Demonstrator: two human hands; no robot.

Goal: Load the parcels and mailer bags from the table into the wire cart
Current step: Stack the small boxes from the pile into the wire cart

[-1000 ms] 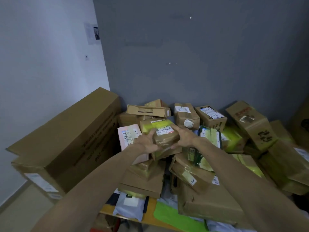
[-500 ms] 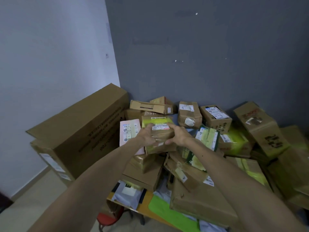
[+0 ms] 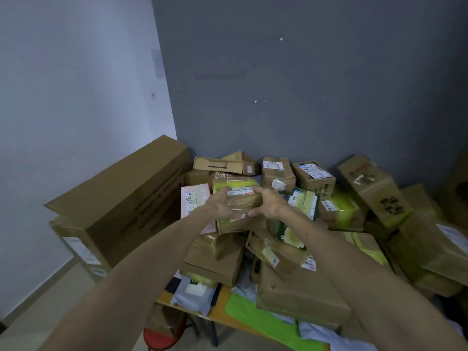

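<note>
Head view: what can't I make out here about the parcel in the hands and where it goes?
- Wire cart: outside the frame of the head view.
- Taped parcel: label print too small to read; left hand and right hand cover its sides, so whether it is clear of the pile cannot be told.
- Table: only its near edge shows; the pile covers the rest.
</note>
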